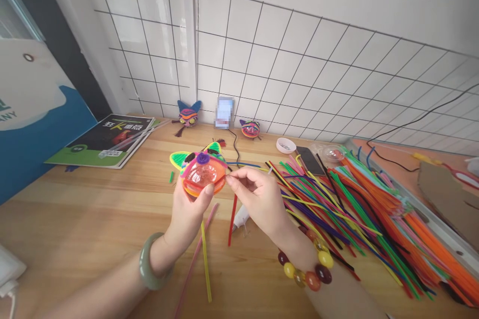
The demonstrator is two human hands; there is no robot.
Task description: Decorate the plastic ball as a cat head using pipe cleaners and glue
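Sitting in left grip [190,209]: animal-face craft [204,173]; right grip [258,197] pinching red strip [232,220] alongside.

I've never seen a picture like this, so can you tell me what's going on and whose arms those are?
There's no robot here, just a person's two bare hands. The picture comes from a camera worn on their head, looking forward and down.

The left hand holds a colourful toy face with green ears. The right hand has its thumb and finger pinched together at the face's edge; what's between them is too small to tell.

On the wooden table lie lots of bright fuzzy sticks and a book. At the back are two more toy faces, one with blue ears, and a small bowl.
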